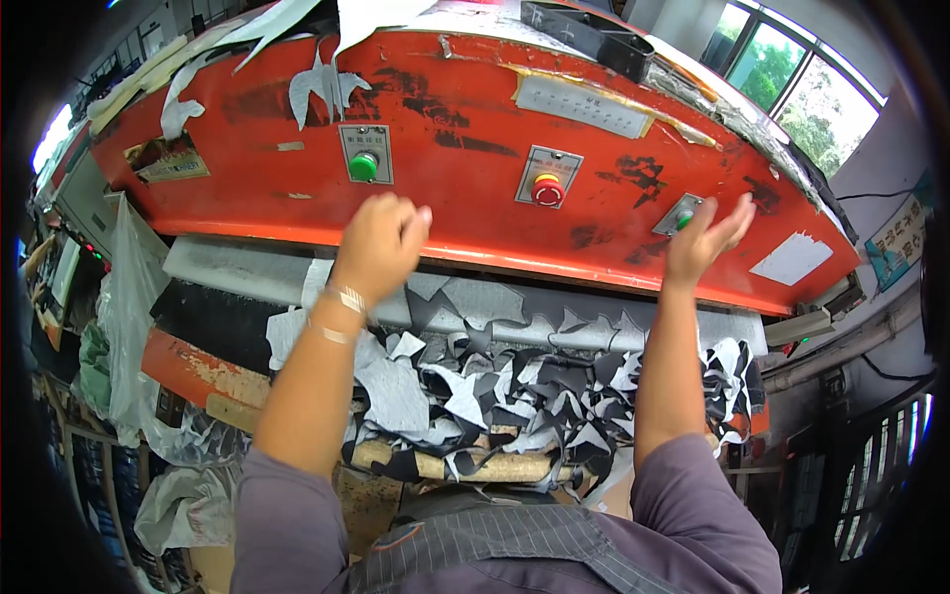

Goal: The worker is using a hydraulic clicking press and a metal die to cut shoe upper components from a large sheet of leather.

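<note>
My left hand (pixel 381 246) is raised just below the left green push button (pixel 363 166) on the front of a red machine (pixel 445 109). Its fingers are curled in, with the thumb to the right, and nothing shows in it. My right hand (pixel 705 240) is at the right green button (pixel 684 220), partly covering it, with the fingers stretched out and apart and nothing held. Whether it presses the button cannot be told. A red emergency stop button (pixel 547 191) sits between the two hands. Below them lies a heap of grey and black sheet offcuts (pixel 495 396).
A black angular frame (pixel 589 38) and torn pale sheets (pixel 287 25) lie on top of the machine. Clear plastic sheeting (pixel 134 327) hangs at the left, above a crumpled pale bag (pixel 188 505). A wooden bar (pixel 465 465) runs along the near edge of the offcuts.
</note>
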Demonstrator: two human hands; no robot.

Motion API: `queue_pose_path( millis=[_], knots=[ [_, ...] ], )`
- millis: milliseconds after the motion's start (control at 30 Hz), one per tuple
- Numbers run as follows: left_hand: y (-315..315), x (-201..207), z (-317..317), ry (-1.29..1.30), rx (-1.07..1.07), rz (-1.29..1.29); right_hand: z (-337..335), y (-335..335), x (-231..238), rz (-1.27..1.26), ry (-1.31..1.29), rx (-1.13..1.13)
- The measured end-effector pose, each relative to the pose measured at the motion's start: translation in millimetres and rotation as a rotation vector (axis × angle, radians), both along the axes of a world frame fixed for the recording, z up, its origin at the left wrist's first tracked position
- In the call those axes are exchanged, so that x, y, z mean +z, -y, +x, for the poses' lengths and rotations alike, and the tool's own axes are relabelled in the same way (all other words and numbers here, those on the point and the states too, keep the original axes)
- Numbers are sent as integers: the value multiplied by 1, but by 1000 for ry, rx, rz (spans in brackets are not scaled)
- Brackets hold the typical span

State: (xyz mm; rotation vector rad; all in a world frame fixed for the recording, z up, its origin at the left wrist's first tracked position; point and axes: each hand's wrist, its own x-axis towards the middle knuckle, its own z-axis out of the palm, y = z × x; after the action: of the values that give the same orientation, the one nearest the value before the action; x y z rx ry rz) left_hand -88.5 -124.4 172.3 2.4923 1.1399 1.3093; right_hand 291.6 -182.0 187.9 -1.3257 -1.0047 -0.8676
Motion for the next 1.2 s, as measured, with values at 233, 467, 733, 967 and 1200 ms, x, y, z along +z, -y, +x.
queue_pose_path(
  millis=[233, 467, 733, 967, 1200],
  knots=[
    [207, -86, -10, -504, -517, -440, -176, 198, -85, -1392, 345, 1015],
    [254, -135, -1, -345, -259, -239, -214, 238, -139, -1398, 350, 691],
    [231, -114, 0, -481, -371, -416, -197, 211, -115, -1477, 356, 881],
    [71, -67, 29, -79, -227, -554, -136, 36, -73, -1396, 0, 771],
    [-82, -162, 57, -154, 89, -452, -156, -133, -109, -1572, 63, 502]
  ],
)
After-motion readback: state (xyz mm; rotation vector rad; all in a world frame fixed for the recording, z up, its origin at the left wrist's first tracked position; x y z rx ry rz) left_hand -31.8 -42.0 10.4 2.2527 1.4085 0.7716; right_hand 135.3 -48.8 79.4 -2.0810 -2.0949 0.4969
